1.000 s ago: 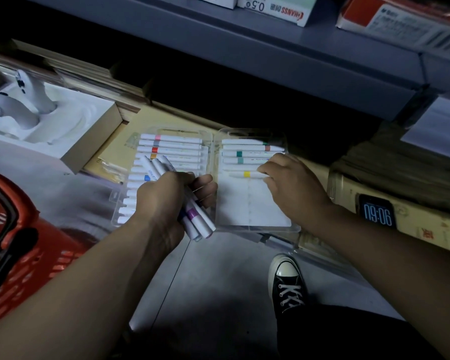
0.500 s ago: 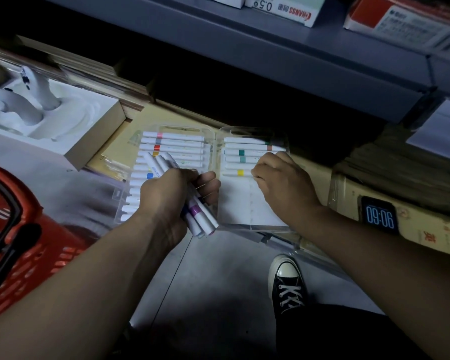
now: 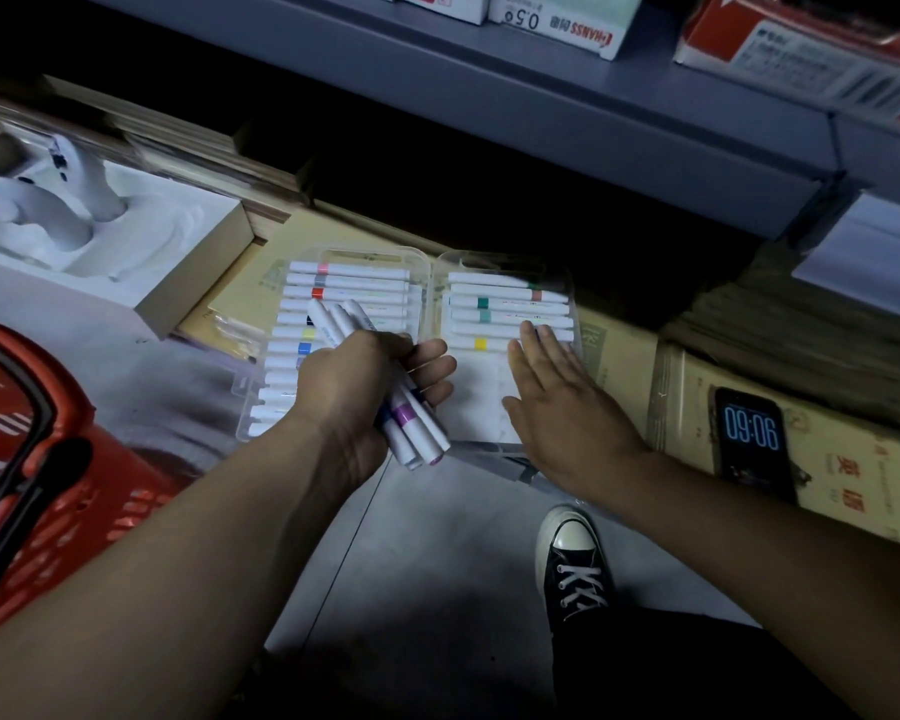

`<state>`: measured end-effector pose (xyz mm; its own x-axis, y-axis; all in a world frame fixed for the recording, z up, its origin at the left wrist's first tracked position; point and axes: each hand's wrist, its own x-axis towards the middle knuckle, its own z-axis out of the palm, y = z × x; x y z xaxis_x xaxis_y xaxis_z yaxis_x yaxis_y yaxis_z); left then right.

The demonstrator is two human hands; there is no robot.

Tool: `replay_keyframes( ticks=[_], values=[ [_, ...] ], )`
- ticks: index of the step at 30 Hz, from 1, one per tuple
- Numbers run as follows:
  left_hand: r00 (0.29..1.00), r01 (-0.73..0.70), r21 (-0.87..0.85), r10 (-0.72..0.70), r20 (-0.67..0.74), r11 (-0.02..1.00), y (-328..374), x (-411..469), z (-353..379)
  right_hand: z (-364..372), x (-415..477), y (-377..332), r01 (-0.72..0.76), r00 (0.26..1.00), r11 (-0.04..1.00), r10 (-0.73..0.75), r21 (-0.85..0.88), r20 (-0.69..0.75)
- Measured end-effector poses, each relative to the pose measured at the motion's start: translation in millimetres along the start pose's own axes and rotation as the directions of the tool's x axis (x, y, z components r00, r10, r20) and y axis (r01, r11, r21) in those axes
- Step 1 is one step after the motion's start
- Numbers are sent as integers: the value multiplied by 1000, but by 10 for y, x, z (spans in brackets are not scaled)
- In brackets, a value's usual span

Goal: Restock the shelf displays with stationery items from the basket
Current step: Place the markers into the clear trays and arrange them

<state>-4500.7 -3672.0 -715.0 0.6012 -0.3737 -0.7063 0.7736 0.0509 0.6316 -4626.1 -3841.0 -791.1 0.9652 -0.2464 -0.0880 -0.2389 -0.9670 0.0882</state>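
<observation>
A clear plastic marker case (image 3: 430, 283) lies open on the low shelf, with rows of white markers in both halves. My left hand (image 3: 354, 381) grips a bundle of white markers (image 3: 411, 423) over the left half; one has a purple band. My right hand (image 3: 557, 402) lies flat with straight fingers on the right half, its fingertips at the lowest markers there, beside one with a yellow band (image 3: 481, 344). The red basket (image 3: 27, 475) stands at the left edge on the floor.
A white moulded tray in a box (image 3: 100, 241) sits left of the case. Cardboard boxes at the right carry a phone (image 3: 752, 441) showing a clock. A grey shelf (image 3: 541, 111) with boxed goods hangs overhead. My black sneaker (image 3: 572, 563) is on the grey floor.
My right hand was curled over the yellow-banded marker in the right half; now its fingers are straight and flat on the case. My left hand keeps its hold on the bundle.
</observation>
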Motion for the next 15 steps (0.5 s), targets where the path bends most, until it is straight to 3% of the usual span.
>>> replay_keyframes(
  ticks=[4,6,7,8,10,11,15],
  values=[
    [1000,-8,14,8,15,1000,1,-46,-2,-210,27,-49,-7,995,994,-4,110,100],
    [1000,-9,3,8,28,1000,19,-76,13,-424,41,-127,-11,1000,938,15,346,-11],
    [1000,-4,-17,5,31,1000,32,-92,21,-567,50,-203,-26,994,847,79,530,-77],
    [999,4,-38,-3,32,999,42,-106,32,-718,55,-290,-76,988,690,150,720,-40],
    [998,22,-76,-18,64,997,59,-145,64,-960,90,-430,-239,970,295,121,925,212],
    [995,39,-89,-30,97,995,65,-172,87,-1035,97,-463,-313,950,161,61,936,307],
    [980,77,-96,-58,188,992,76,-223,114,-1135,110,-432,-370,929,67,8,927,370]
  ],
)
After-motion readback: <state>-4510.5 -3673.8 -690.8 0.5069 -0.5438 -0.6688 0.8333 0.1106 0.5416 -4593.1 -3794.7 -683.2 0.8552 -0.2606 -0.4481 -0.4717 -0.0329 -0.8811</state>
